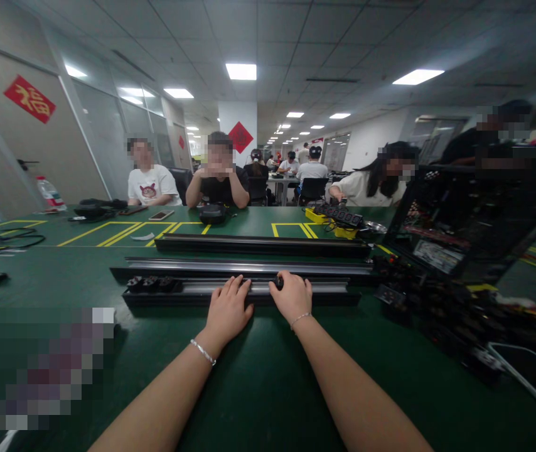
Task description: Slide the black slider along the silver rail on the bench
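Observation:
A long black metal channel (315, 297) lies crosswise on the green table in front of me, its silvery inside facing up. Several black socket modules (152, 284) sit in its left end. My left hand (230, 307) rests over the middle of the channel, fingers stretched out flat across it. Just to the right, my right hand (292, 295) pinches a small black socket module (280, 282) between thumb and fingers, at the channel; its lower part is hidden. Two more long black channels, a middle one (249, 267) and a far one (263, 245), lie parallel behind.
At right stand an open black case (447, 220) and a heap of black parts with wires (466, 307). Yellow trays (316, 215) and a black strip of modules (343, 216) lie farther back. A phone (161, 215) and black pouch (212, 214) are near seated people across the table.

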Demonstrator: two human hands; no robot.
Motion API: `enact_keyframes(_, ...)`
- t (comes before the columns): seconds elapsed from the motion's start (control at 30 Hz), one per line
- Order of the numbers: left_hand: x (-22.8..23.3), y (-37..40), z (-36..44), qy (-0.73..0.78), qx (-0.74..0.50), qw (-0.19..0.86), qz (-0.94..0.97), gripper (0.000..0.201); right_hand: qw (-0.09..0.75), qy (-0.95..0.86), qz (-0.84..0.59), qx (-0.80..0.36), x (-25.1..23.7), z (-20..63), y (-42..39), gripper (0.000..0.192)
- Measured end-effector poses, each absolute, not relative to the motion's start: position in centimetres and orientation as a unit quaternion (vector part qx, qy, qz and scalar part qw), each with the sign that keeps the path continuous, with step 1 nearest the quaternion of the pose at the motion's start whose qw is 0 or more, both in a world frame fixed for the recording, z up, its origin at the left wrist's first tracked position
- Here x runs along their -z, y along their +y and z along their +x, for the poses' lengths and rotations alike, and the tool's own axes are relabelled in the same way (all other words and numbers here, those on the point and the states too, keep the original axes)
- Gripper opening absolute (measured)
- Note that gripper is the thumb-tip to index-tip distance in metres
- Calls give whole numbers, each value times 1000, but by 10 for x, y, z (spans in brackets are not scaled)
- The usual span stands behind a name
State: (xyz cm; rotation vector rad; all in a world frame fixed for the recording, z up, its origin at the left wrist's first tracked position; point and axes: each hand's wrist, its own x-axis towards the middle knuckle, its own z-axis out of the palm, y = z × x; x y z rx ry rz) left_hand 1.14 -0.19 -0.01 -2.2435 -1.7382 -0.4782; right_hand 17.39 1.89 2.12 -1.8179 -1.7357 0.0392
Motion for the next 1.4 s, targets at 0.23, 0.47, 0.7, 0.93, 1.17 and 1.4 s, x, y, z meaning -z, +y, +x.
enact_keyframes(0.23, 3, 0, 9, -591, 172, 138, -776, 53, 304, -650, -696, -16, -23, 176, 21, 19)
enact_keyframes(0.47, 1, -1, 9, -594, 168, 129, -776, 53, 301, -645, -702, -14, -23, 175, 21, 19)
enact_keyframes(0.7, 1, -1, 9, -593, 170, 130, -776, 53, 284, -640, -713, -26, -23, 184, 26, 19)
enact_keyframes(0.93, 2, 0, 8, -592, 172, 138, -775, 53, 281, -607, -743, 3, -20, 193, 25, 33)
enact_keyframes(1.17, 2, 0, 8, -593, 172, 130, -776, 54, 277, -603, -748, -8, -20, 200, 27, 32)
enact_keyframes(1.4, 2, 1, 8, -591, 175, 125, -777, 54, 273, -581, -766, 20, -19, 206, 26, 40)
